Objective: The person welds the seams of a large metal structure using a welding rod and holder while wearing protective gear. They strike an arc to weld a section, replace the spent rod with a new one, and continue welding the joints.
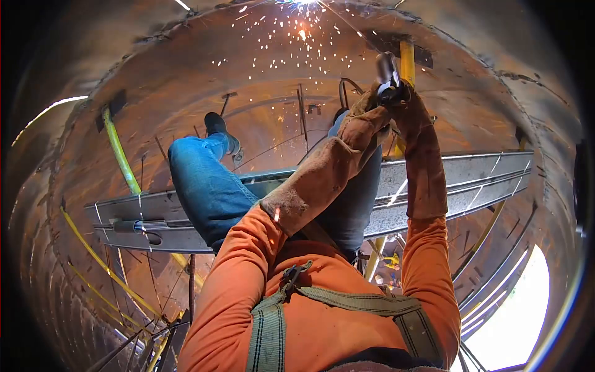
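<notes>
Both my hands wear long brown leather welding gloves and come together at the upper right. My right hand (406,104) is closed round a welding electrode holder (389,77). Pressed against it from the left, my left hand (370,104) also closes on the holder; its fingertips are partly hidden. A thin electrode (347,23) runs from the holder up and left to a bright arc (304,3) at the top edge. Sparks (302,34) fall from the arc over the rusty steel wall (260,74).
I sit astride a metal plank (458,183) spanning a large steel cylinder. Yellow pipes (119,149) (407,62) stand at the wall. Rods (302,111) stick out around. Far below, a person in yellow (392,261) shows. A bright opening (514,316) lies at lower right.
</notes>
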The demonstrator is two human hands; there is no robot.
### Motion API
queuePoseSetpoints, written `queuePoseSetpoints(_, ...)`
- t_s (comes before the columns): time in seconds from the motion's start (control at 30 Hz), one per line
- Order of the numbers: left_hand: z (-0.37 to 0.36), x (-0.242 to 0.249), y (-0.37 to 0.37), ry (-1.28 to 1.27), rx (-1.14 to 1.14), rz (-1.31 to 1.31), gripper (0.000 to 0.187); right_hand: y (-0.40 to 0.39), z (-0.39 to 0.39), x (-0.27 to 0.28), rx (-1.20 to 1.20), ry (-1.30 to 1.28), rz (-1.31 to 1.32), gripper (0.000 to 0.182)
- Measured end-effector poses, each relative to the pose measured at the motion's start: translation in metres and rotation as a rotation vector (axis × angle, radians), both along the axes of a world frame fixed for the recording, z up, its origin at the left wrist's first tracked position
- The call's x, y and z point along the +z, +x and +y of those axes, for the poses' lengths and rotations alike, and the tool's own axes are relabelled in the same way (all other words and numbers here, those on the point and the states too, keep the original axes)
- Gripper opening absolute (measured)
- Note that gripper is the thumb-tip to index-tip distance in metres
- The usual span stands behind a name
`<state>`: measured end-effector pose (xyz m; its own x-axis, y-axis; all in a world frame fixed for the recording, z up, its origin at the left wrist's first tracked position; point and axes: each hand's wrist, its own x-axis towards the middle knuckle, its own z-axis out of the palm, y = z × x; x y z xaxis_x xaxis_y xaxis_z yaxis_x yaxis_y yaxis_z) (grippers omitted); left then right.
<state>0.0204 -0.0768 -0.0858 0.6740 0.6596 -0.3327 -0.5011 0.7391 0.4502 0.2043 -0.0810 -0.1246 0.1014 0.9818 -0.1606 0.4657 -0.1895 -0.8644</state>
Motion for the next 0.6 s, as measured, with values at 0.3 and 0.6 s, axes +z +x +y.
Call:
queuePoseSetpoints(0.3,0.002,0.0,0.004,-0.054,0.021,-0.02,0.047,-0.005,-0.002,0.007,-0.06,-0.086,0.158,0.034)
queuePoseSetpoints(0.6,-0.004,-0.022,0.005,0.063,0.039,0.026,0.054,-0.017,-0.008,0.018,-0.276,-0.073,1.275,0.04)
